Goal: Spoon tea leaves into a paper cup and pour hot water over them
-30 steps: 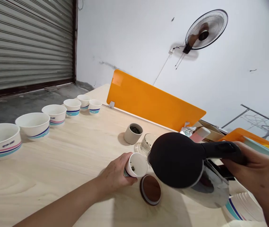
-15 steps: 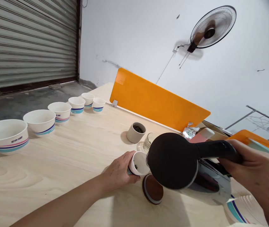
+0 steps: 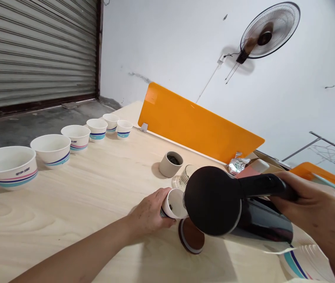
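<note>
My left hand (image 3: 152,210) is wrapped round a white paper cup (image 3: 176,202) with dark bits, like tea leaves, inside. In my right hand (image 3: 314,212) is the black handle of a kettle (image 3: 213,200), black-lidded with a shiny metal body. The kettle is tipped, its spout side at the cup's rim; whether water flows cannot be seen. Beyond the cup stand a grey canister (image 3: 170,167) of dark loose leaves and a ribbed glass (image 3: 186,175), partly hidden by the kettle. Below them lies a round brown lid (image 3: 192,236) with a pale rim.
Several white paper bowls (image 3: 51,151) line the table's left side. An orange divider (image 3: 196,118) runs along the back. A silver foil pack (image 3: 238,164) and boxes sit at the right. Stacked paper bowls (image 3: 305,259) stand at the lower right, behind the kettle.
The kettle's body has tilted slightly further, its base swinging a little up and right. The left hand still holds the cup under the spout side; the view has shifted slightly.
</note>
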